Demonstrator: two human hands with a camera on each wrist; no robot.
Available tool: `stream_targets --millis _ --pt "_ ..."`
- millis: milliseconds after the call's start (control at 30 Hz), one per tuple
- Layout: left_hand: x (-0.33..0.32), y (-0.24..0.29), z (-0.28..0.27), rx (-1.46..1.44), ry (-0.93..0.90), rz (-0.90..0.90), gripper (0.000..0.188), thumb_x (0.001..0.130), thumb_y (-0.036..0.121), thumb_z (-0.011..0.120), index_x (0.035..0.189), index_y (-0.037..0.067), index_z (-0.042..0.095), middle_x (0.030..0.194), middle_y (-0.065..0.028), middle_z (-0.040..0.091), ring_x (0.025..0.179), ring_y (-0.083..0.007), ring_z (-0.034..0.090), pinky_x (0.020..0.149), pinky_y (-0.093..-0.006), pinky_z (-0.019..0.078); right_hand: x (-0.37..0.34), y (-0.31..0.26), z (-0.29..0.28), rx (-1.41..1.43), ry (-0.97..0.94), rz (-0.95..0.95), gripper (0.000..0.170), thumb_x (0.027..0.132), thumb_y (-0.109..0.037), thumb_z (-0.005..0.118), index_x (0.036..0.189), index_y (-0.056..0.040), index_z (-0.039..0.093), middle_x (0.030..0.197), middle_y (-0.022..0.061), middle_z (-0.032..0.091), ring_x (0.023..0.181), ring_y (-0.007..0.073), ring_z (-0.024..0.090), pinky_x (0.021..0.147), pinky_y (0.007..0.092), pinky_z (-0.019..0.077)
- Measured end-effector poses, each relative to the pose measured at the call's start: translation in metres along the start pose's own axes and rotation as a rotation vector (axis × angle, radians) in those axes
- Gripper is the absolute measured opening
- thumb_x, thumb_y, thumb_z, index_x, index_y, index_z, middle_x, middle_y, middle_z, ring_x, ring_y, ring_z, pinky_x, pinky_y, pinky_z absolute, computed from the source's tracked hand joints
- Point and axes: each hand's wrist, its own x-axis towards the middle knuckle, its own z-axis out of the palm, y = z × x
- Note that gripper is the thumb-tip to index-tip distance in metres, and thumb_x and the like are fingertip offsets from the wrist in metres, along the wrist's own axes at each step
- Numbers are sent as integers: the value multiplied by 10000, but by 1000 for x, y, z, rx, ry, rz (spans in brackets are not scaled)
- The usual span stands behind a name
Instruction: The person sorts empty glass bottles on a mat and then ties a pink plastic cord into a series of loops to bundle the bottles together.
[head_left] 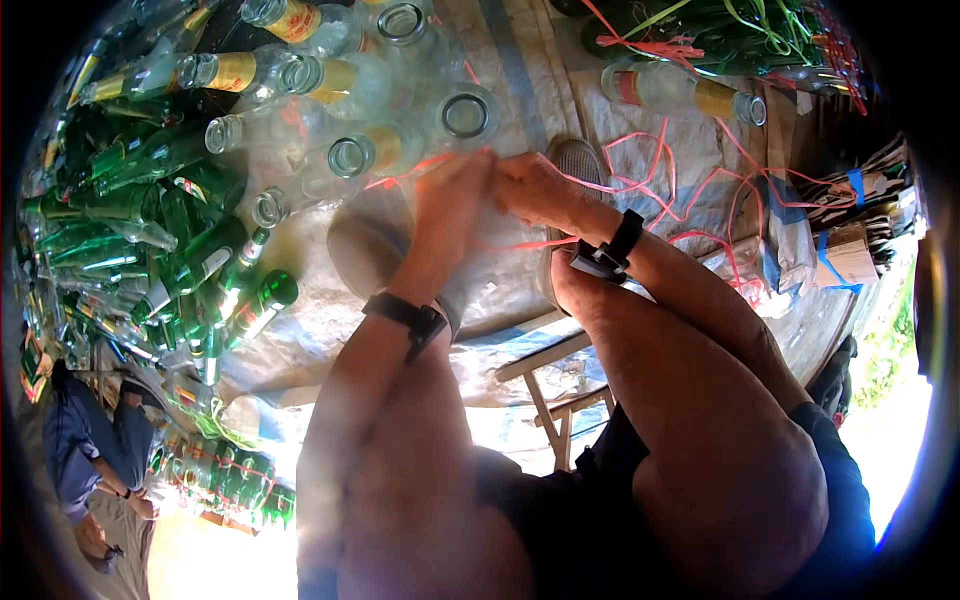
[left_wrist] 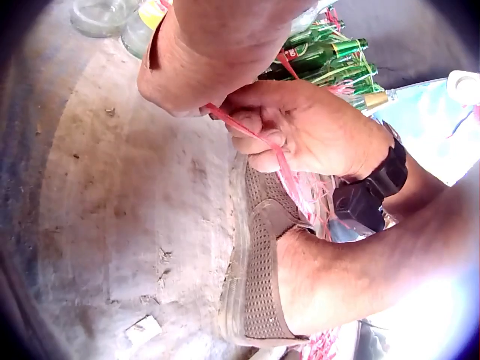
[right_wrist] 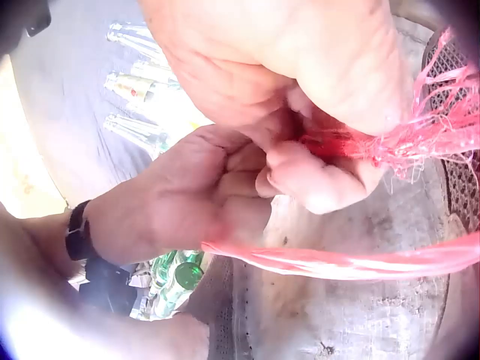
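Both hands meet between the shoes, close to a group of clear bottles (head_left: 465, 115). The left hand (head_left: 450, 205) has its fingers curled round pink twine (head_left: 400, 178). Beside it the right hand (head_left: 545, 190) pinches the same twine, whose strand (left_wrist: 251, 131) runs between the two hands in the left wrist view. In the right wrist view, frayed pink twine (right_wrist: 427, 139) comes out of the curled fingers of the right hand (right_wrist: 300, 97), and a second strand (right_wrist: 337, 262) passes below the left hand (right_wrist: 187, 195). The fingertips partly hide each other.
Green bottles (head_left: 150, 240) lie heaped at the left. More green bottles (head_left: 740, 40) and a clear bottle (head_left: 685, 92) lie at the upper right. Loose pink twine trails over the sheet on the ground. A wooden stool (head_left: 545, 400) stands between the legs; another person (head_left: 95, 450) is at the lower left.
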Motion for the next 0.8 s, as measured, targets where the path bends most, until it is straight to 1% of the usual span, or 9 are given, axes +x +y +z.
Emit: stream_targets --millis 100,167,200,267,300,367,467,700,800 --pt "-2 5 1 -26 6 -18 222 999 274 686 1035 68 757 630 96 495 470 5 343 407 -210 214 1 10 -3 -77 -139 -72 56 766 -148 700 762 -93 713 861 118 723 776 324 720 656 448 565" --pt "0 2 -1 -4 6 -4 226 998 278 688 1018 63 754 620 97 486 463 4 336 406 -212 212 5 21 -4 -169 -264 -165 230 984 -174 568 864 -14 683 754 18 646 660 94 584 604 269 508" --pt "2 0 -3 20 3 10 232 997 282 690 1002 58 750 610 98 477 456 3 329 405 -214 209 5 29 0 -169 -267 -166 230 984 -174 568 864 -14 683 754 18 646 660 94 584 604 269 508" --pt "3 -2 -3 1 12 -1 230 993 286 695 965 62 740 601 100 466 452 2 317 405 -217 204 5 28 4 133 253 -216 204 965 -199 637 951 -19 733 815 24 671 746 88 602 678 270 526" --pt "3 -3 -4 -16 19 -13 235 990 291 701 928 66 731 593 102 455 447 0 305 406 -219 198 4 22 0 133 251 -216 204 965 -199 637 951 -19 733 815 24 671 746 88 602 678 270 526" --pt "1 -1 -5 -12 8 -19 235 986 296 707 904 75 719 589 103 451 447 1 301 406 -221 193 5 8 -13 554 206 36 199 953 -223 684 991 -41 753 815 10 665 757 78 596 673 265 514" --pt "0 0 -6 -3 -5 -19 242 978 304 718 867 90 698 584 103 448 446 2 299 408 -225 185 10 3 -11 654 186 212 230 916 -200 702 965 21 741 808 46 676 708 84 614 599 265 533" --pt "-2 0 -6 -22 -16 -19 218 962 280 730 861 93 683 584 102 456 447 4 310 407 -227 190 11 7 -6 776 176 241 196 957 -204 681 947 -20 749 810 11 682 737 84 615 673 260 513" --pt "-3 2 -8 24 7 -13 174 972 242 688 877 96 678 595 95 462 442 -4 318 405 -229 198 14 8 -8 819 181 210 205 918 -174 693 963 21 738 787 40 684 698 95 648 596 258 536"
